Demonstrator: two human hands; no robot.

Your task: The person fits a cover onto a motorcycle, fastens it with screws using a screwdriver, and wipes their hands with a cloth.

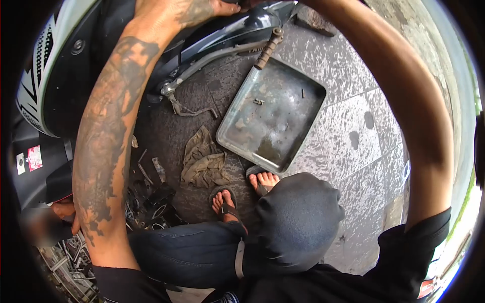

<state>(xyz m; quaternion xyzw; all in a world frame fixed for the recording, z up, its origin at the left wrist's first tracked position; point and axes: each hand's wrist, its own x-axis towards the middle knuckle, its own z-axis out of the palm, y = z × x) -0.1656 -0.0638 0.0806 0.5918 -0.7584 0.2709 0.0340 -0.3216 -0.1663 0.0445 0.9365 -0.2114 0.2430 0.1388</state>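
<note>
At the top edge my left hand rests against or just above the dark body panel of a motorbike. Its thumb points right, while the other fingers run out of view, so what they hold cannot be seen. My right forearm reaches up to the top edge, and my right hand lies beyond the frame. Below the hands are the bike's footrest with a worn ribbed rubber and a bent metal lever. A shallow metal tray lies on the paving, holding a few small metal parts.
A crumpled dirty rag lies beside my sandalled feet. Loose tools and parts are spread at the left, with more tools below. Another person's hand is at the left. A stone block sits near the kerb.
</note>
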